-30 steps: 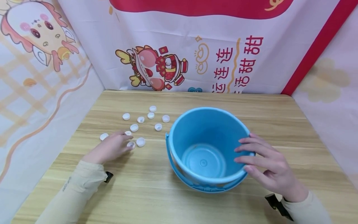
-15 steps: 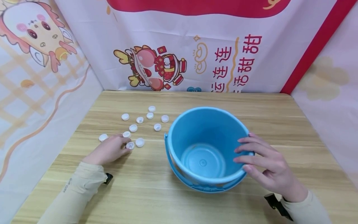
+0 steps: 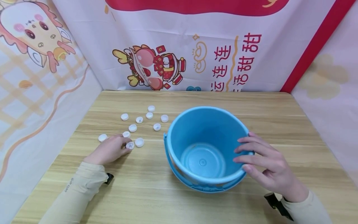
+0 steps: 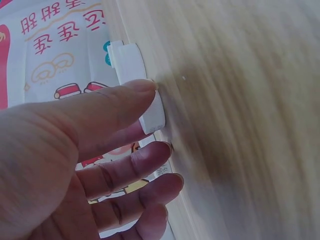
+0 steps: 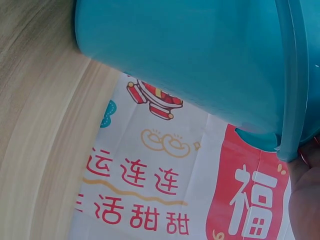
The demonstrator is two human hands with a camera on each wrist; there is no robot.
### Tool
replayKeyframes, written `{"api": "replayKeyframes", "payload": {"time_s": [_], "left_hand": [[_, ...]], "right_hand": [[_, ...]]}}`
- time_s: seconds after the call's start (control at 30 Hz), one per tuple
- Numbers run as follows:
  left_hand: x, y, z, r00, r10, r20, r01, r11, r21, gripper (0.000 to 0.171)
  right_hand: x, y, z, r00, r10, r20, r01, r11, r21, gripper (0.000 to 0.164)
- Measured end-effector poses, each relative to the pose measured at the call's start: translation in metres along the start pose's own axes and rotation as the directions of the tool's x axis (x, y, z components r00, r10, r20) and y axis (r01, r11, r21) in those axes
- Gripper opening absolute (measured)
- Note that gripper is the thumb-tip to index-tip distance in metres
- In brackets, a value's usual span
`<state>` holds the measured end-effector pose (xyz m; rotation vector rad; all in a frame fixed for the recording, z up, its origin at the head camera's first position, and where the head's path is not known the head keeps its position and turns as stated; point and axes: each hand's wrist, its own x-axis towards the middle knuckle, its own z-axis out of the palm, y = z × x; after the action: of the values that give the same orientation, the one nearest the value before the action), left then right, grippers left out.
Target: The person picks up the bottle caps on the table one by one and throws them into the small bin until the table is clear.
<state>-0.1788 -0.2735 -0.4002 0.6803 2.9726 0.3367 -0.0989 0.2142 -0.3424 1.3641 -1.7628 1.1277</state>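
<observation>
A blue bucket (image 3: 202,163) is set upright on the wood-grain worktop (image 3: 151,199), right of centre; its mouth is turned up, and its inner floor, marked with concentric rings, is exposed to view. The handle (image 3: 205,188) is folded down along the bucket's left and near sides. The bucket's right rim is gripped by the right hand (image 3: 269,166), whose fingers are spread and hooked over the edge into the interior. To the left of the bucket, one white cap (image 3: 130,145) is held at the fingertips of the left hand (image 3: 112,149); in the left wrist view it is seen to be pinched by the thumb and index finger, the other fingers being slightly bent and apart. Whether this cap is raised from the worktop cannot be told. Ten loose caps (image 3: 132,128) are scattered around the left hand and beyond it: one is placed just right of the pinched cap, one just beyond the fingers, one to the left of the hand, and seven farther away. Both forearms are covered by cream sleeves (image 3: 74,193). The far side of the worktop is bounded by a backdrop (image 3: 162,25) printed with red characters and a cartoon figure (image 3: 151,67).
</observation>
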Motion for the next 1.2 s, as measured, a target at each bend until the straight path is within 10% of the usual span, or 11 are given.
{"api": "replayKeyframes", "payload": {"time_s": [0.6,1.2], "left_hand": [[-0.003,0.003,-0.013,0.996,-0.055,-0.076,0.049,0.995,-0.082,0.022],[0.008,0.074,-0.075,0.982,0.122,-0.145,-0.131,0.990,-0.056,0.020]], "right_hand": [[-0.004,0.001,-0.001,1.000,0.019,0.009,-0.019,1.000,-0.010,0.025],[-0.004,0.001,-0.002,1.000,0.017,0.005,-0.017,1.000,-0.011,0.025]]}}
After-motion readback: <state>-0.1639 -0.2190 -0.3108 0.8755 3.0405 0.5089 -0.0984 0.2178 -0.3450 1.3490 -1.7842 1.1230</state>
